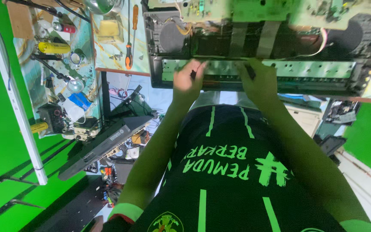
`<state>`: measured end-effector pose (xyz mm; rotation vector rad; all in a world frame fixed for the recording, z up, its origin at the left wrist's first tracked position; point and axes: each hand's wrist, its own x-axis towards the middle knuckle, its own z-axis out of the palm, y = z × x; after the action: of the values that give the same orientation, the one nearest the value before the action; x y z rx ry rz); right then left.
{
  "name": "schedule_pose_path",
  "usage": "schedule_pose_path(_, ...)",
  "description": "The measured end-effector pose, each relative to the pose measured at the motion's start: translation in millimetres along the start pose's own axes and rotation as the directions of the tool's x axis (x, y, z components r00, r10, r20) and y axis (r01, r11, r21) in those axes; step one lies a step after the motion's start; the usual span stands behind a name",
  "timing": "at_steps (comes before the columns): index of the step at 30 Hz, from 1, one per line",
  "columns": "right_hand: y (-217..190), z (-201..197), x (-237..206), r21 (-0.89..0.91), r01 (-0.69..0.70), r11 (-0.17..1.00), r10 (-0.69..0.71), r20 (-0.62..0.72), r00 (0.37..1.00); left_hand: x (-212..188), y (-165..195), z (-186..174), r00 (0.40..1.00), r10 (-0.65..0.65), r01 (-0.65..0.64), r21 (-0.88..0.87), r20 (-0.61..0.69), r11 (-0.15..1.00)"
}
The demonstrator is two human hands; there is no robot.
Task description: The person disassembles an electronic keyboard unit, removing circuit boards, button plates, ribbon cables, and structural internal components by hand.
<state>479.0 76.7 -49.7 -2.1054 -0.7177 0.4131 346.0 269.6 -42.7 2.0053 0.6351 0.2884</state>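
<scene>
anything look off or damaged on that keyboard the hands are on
Yes. The keyboard lies opened up: circuit boards, loose wires and both speakers are bare. The left hand and right hand rest on its exposed key strip.

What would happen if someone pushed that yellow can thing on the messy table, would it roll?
The yellow cylinder lies on its side, so it would probably roll if nudged. It likely would not go far, since the tools and wires crowd around it on the cluttered workbench. It looks hard and smooth, so probably stiff and a bit slippery.
</scene>
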Motion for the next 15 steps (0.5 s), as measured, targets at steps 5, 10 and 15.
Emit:
schedule_pose_path(5,13.7,-39.4,-6.1,0.089,0.06,0.994,-0.065,0.049,0.997,-14.8,22.1,21.5,0.997,-0.043,0.044,-0.015,0.066,0.999)
schedule_pose_path(10,35.5,-77.3,-9.6,-0.007,0.108,0.994,-0.107,0.105,0.989,-26.7,30.7,51.5,0.99,0.117,-0.129,0.173,0.081,0.976)
schedule_pose_path(15,62.8,-105.1,-16.1,-0.12,0.132,0.984,-0.114,0.141,0.983,-38.8,31.3,82.1,0.992,0.087,-0.114,0.392,0.086,0.913)
